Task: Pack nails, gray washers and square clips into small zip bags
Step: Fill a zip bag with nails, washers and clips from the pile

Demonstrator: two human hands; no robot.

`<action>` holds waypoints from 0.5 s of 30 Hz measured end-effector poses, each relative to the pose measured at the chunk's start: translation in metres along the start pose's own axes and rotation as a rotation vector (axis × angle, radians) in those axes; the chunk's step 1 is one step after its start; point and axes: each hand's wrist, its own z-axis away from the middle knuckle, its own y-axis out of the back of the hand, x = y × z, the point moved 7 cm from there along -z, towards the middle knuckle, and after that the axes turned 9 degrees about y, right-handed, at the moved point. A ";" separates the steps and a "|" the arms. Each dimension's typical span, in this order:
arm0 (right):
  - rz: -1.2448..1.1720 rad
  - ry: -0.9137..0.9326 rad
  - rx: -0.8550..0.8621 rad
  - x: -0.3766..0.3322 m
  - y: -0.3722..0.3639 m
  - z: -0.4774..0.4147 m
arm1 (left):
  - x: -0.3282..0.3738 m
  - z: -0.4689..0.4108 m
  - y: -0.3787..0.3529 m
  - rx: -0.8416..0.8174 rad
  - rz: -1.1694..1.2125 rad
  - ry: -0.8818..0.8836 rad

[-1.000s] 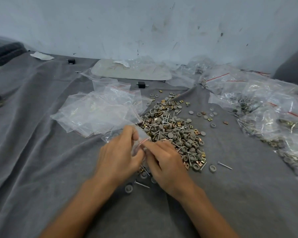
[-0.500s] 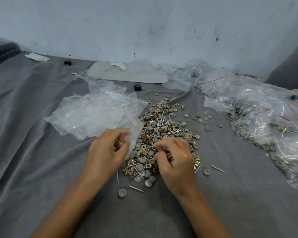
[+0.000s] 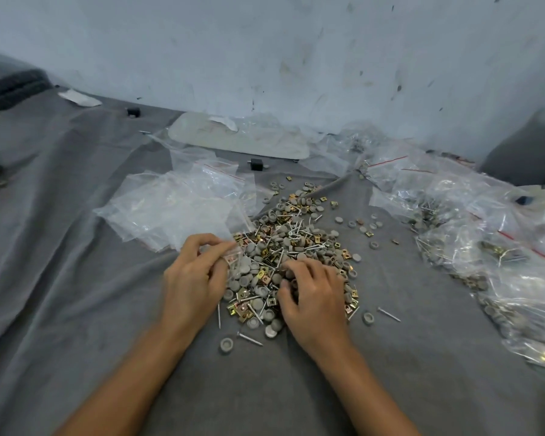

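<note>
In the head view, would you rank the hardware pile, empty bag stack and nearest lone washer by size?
Empty bag stack and hardware pile look about alike.
Then nearest lone washer, far smaller.

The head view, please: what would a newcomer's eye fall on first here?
The heap of gray washers, nails and brassy square clips at the middle of the gray cloth stands out first, with the right hand curled over its near edge. The left hand pinches a small zip bag at the heap's left side; filled bags lie on the right.
</note>
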 end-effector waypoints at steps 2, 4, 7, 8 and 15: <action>0.009 -0.016 0.009 0.002 -0.001 0.000 | -0.002 0.000 -0.002 -0.012 0.000 0.022; 0.025 -0.022 0.013 0.003 -0.001 -0.001 | 0.000 -0.001 -0.003 -0.030 -0.007 0.010; -0.005 -0.029 0.021 0.000 0.002 -0.001 | 0.001 0.000 -0.005 -0.055 -0.010 -0.007; -0.031 -0.041 0.022 -0.001 0.003 -0.001 | 0.001 0.000 -0.006 -0.067 -0.019 0.002; -0.346 -0.281 0.098 0.015 0.023 0.000 | 0.002 0.005 -0.020 -0.289 -0.126 -0.028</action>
